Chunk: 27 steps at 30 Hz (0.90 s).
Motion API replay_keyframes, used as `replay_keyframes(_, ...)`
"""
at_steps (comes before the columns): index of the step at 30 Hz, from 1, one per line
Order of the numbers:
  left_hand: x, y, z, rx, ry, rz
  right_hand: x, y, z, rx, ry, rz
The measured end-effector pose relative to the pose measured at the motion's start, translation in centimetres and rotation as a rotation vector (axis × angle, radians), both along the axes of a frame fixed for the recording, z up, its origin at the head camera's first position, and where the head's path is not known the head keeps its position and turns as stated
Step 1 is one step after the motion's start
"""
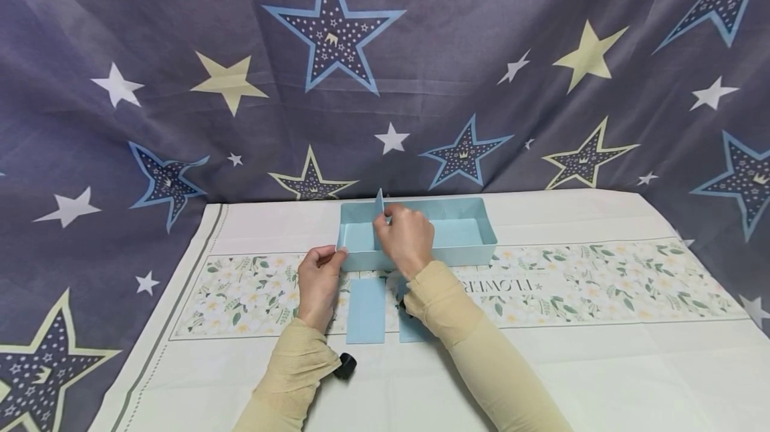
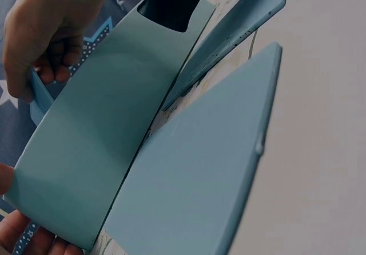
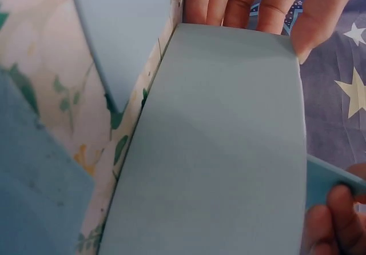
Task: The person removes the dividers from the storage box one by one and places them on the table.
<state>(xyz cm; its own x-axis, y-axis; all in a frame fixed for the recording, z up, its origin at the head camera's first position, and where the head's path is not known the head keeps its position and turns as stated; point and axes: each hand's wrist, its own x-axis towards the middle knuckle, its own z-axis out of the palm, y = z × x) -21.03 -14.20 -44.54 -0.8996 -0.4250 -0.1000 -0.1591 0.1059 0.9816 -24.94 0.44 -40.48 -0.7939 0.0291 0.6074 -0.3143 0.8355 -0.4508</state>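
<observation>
A long light-blue open box (image 1: pixel 463 255) lies across the table. My left hand (image 1: pixel 319 285) grips its near left corner, thumb at the rim and fingers along the end wall, as the right wrist view also shows. Inside the box's left part, my right hand (image 1: pixel 409 235) pinches a thin blue divider (image 1: pixel 379 200), which stands upright and pokes above the rim. Its lower edge is hidden behind the front wall. Two loose flat blue panels lie in front of the box: a left panel (image 1: pixel 365 311) and a right panel (image 1: pixel 412 332), the latter partly covered by my right sleeve.
A white tablecloth (image 1: pixel 601 378) with a printed floral band (image 1: pixel 571 291) covers the table. Behind it hangs a dark curtain (image 1: pixel 421 91) with stars. A small black object (image 1: pixel 345 366) shows at my left sleeve.
</observation>
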Motion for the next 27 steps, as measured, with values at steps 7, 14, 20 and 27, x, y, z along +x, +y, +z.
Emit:
replay_keyframes(7, -0.1, 0.1, -0.1, 0.005, 0.003, 0.004, 0.0, 0.1, 0.2, -0.057, 0.042, -0.002)
replay_keyframes(14, -0.1, 0.0, -0.1, 0.003, 0.009, 0.004, 0.0, 0.2, 0.5, -0.099, 0.077, 0.005)
replay_keyframes(20, -0.1, 0.0, -0.2, 0.004, 0.011, 0.002, 0.1, 0.3, 0.8, -0.134, 0.109, 0.007)
replay_keyframes(27, 0.0, -0.2, -0.3, 0.0, 0.027, -0.022, 0.4, 0.4, 1.2, -0.184, 0.139, 0.043)
